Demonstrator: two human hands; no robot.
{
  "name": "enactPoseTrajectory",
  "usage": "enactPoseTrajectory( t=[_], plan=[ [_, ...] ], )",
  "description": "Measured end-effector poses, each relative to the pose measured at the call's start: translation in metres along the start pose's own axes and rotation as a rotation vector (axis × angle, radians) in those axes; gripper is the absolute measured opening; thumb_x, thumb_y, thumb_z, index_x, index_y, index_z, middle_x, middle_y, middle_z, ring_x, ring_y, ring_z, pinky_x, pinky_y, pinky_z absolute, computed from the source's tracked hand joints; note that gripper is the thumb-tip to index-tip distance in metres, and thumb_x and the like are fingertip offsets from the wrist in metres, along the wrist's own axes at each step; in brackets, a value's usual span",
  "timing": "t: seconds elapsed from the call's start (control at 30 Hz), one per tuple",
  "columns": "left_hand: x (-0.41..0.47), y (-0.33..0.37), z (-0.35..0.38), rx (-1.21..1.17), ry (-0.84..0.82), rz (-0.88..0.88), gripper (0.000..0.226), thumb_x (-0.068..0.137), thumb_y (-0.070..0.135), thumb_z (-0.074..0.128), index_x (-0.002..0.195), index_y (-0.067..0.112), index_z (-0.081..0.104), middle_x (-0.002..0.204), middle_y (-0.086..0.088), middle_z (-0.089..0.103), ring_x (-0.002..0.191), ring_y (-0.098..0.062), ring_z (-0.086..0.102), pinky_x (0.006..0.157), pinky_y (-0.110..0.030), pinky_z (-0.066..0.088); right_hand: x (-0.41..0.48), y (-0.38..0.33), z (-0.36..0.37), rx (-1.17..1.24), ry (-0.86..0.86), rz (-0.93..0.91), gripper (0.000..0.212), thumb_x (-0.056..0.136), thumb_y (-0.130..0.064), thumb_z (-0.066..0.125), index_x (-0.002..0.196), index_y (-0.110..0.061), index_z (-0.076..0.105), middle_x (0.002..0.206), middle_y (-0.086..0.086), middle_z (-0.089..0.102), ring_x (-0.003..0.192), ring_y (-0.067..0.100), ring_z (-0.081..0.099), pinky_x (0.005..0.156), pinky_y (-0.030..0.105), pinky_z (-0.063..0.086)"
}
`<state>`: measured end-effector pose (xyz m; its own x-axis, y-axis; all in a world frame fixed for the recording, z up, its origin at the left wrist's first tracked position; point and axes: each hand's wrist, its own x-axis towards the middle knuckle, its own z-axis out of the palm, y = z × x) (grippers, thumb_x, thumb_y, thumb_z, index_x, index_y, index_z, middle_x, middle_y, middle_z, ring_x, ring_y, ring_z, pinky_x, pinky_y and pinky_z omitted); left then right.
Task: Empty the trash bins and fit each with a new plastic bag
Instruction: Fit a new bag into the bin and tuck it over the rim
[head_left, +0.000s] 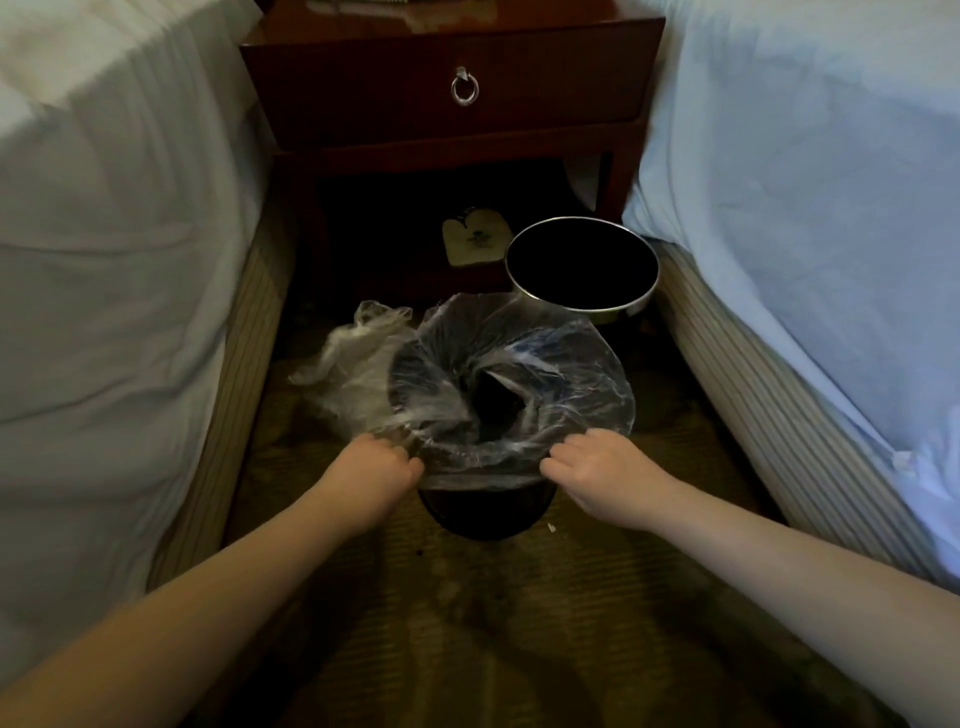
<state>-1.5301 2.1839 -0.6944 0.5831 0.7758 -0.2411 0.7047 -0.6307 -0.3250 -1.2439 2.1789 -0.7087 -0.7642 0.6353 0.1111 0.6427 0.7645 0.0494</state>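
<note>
A dark trash bin (485, 512) stands on the carpet (493, 623) between two beds, right in front of the person. A clear plastic bag (571, 374) lies over its top and hangs down over the rim. The left hand (382, 462) pinches the near edge of the bag with curled fingers. The right hand (597, 467) pinches the same edge on the other side. A second bin (587, 310) with a shiny rim stands just behind, to the right, with no bag in it. A crumpled clear bag (353, 358) lies on the floor, touching the left side of the near bin. A brown nightstand (452, 104) stands farther back.
</note>
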Motion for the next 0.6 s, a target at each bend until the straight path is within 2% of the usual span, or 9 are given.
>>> enactPoseTrajectory(
  t=[0.13,0.2,0.23,0.3,0.33,0.4,0.47,0.5,0.6],
  plan=[
    [0.010,0.001,0.001,-0.045,-0.266,-0.134,0.027,0.094,0.017,0.048,0.120,0.018,0.057,0.124,-0.007,0.056,0.115,-0.024,0.050,0.094,-0.036,0.041,0.010,-0.008,0.003,-0.001,-0.327,0.055,0.026,0.091,-0.014,0.055,0.116,-0.018,0.059,0.103,0.003,0.065,0.094,0.023,0.062,0.074,0.034,0.048],
    [0.014,0.002,-0.003,-0.170,-0.343,-0.179,0.029,0.093,0.019,0.051,0.122,0.018,0.056,0.125,-0.007,0.055,0.115,-0.024,0.051,0.093,-0.035,0.044,0.011,-0.011,-0.002,0.047,-0.356,0.040,0.022,0.095,-0.022,0.048,0.114,-0.018,0.060,0.100,0.003,0.065,0.092,0.022,0.062,0.074,0.033,0.049],
    [0.015,0.003,-0.008,-0.229,-0.382,-0.180,0.025,0.093,0.022,0.052,0.117,0.017,0.058,0.118,-0.005,0.058,0.108,-0.022,0.054,0.089,-0.034,0.047,0.012,-0.013,-0.006,0.060,-0.285,0.016,0.018,0.094,-0.025,0.048,0.102,-0.018,0.063,0.089,0.000,0.065,0.081,0.019,0.064,0.067,0.032,0.053],
    [0.016,0.004,-0.020,-0.290,-0.430,-0.139,0.014,0.092,0.029,0.053,0.093,0.018,0.061,0.093,0.001,0.059,0.089,-0.017,0.058,0.076,-0.030,0.051,0.011,-0.014,-0.010,0.094,-0.024,-0.029,0.019,0.091,-0.026,0.049,0.078,-0.019,0.061,0.066,-0.006,0.059,0.058,0.013,0.058,0.053,0.029,0.051],
    [0.017,0.005,-0.028,-0.305,-0.446,-0.119,0.017,0.092,0.033,0.053,0.082,0.019,0.058,0.084,0.004,0.056,0.083,-0.016,0.057,0.072,-0.029,0.050,0.012,-0.014,-0.013,0.107,0.114,-0.032,0.019,0.090,-0.026,0.051,0.075,-0.019,0.060,0.063,-0.007,0.058,0.055,0.012,0.056,0.051,0.028,0.049],
    [0.019,0.003,-0.049,-0.360,-0.467,-0.083,0.025,0.090,0.038,0.055,0.080,0.015,0.058,0.082,0.003,0.057,0.081,-0.016,0.058,0.071,-0.030,0.051,0.015,-0.012,-0.018,0.103,0.312,0.005,0.015,0.089,-0.026,0.054,0.083,-0.016,0.062,0.072,-0.003,0.061,0.066,0.014,0.057,0.058,0.027,0.047],
    [0.023,0.001,-0.066,-0.441,-0.422,-0.049,0.026,0.089,0.040,0.057,0.085,0.015,0.063,0.084,0.002,0.061,0.080,-0.017,0.059,0.070,-0.030,0.051,0.017,-0.005,-0.019,0.065,0.364,0.081,0.022,0.087,-0.032,0.056,0.098,-0.014,0.063,0.090,0.000,0.062,0.086,0.018,0.056,0.071,0.030,0.047],
    [0.024,0.001,-0.073,-0.478,-0.336,-0.031,0.023,0.089,0.040,0.058,0.081,0.018,0.062,0.078,0.003,0.059,0.076,-0.017,0.058,0.066,-0.028,0.048,0.018,0.000,-0.016,0.036,0.338,0.108,0.029,0.087,-0.035,0.057,0.106,-0.014,0.062,0.098,0.001,0.062,0.095,0.019,0.055,0.079,0.032,0.046],
    [0.029,0.005,-0.077,-0.522,0.132,0.015,0.021,0.085,0.034,0.061,0.071,0.024,0.049,0.072,0.010,0.047,0.071,-0.013,0.049,0.061,-0.025,0.041,0.016,0.010,-0.011,0.008,0.268,0.118,0.040,0.089,-0.040,0.056,0.119,-0.014,0.059,0.112,0.003,0.062,0.111,0.022,0.055,0.095,0.038,0.045]
  ],
)
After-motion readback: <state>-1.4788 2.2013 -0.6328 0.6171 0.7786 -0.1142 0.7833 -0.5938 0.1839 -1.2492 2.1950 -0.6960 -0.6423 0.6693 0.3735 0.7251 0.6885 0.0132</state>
